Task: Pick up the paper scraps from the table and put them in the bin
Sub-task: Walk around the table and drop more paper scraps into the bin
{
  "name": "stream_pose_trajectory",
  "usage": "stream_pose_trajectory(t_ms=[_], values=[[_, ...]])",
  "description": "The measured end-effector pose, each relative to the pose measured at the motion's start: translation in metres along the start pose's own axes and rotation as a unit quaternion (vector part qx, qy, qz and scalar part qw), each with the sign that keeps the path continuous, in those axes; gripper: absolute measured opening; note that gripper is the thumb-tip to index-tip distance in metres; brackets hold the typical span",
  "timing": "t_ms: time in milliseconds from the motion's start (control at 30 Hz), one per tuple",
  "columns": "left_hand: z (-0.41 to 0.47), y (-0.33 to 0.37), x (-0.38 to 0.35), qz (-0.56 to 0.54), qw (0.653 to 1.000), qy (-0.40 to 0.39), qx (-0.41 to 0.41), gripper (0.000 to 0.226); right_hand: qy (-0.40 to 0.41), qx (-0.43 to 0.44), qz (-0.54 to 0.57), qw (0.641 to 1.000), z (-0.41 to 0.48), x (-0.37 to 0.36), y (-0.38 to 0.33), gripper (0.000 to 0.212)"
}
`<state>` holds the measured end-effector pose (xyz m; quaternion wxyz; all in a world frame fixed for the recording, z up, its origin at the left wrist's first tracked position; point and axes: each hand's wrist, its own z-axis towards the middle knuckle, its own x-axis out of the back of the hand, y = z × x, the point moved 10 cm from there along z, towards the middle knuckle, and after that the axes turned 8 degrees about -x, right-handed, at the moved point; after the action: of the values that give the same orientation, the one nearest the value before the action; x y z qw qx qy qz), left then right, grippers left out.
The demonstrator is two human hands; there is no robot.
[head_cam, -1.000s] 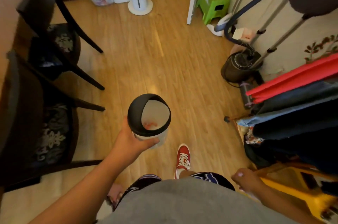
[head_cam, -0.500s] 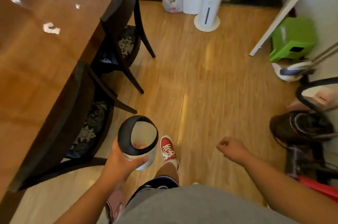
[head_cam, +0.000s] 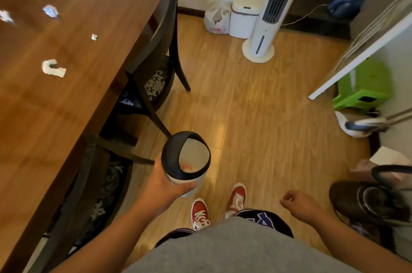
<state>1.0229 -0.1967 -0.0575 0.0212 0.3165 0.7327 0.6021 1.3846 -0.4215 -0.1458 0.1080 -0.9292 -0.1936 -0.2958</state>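
My left hand (head_cam: 165, 185) grips a small white bin (head_cam: 189, 161) with a black rim, held above the floor beside the table. Something reddish lies at the bin's bottom. Several white paper scraps lie on the brown wooden table (head_cam: 89, 16) at the left: a curled scrap (head_cam: 53, 68) nearest me, a tiny scrap (head_cam: 94, 37), and more scraps (head_cam: 50, 11) farther back. My right hand (head_cam: 298, 203) hangs loosely curled over the floor at the right, holding nothing.
Two dark chairs (head_cam: 156, 76) are tucked against the table's right side. A white tower fan (head_cam: 267, 18), a white lidded pail (head_cam: 245, 14) and a plastic bag (head_cam: 217, 17) stand at the far wall. A green stool (head_cam: 363, 87) and a dark steamer base (head_cam: 367, 203) sit at the right.
My view has swung left, bringing the table and its scraps into sight. The bin stays in my left hand; my right hand has moved out in front of me.
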Motion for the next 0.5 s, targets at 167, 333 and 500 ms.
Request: stream_pose_trajectory(t_ms=[167, 333, 500], values=[[0.079, 0.033, -0.022, -0.013, 1.000, 0.000, -0.011, 0.101, -0.024, -0.024, -0.026, 0.999, 0.047, 0.032, 0.000, 0.023], [0.138, 0.055, -0.021, -0.019, 0.999, 0.043, 0.015, 0.098, -0.055, -0.006, -0.066, 0.996, 0.105, 0.078, -0.051, 0.023], [0.150, 0.049, 0.014, -0.030, 0.991, 0.113, 0.059, 0.100, -0.045, 0.093, -0.134, 0.986, 0.140, 0.136, -0.169, 0.020]])
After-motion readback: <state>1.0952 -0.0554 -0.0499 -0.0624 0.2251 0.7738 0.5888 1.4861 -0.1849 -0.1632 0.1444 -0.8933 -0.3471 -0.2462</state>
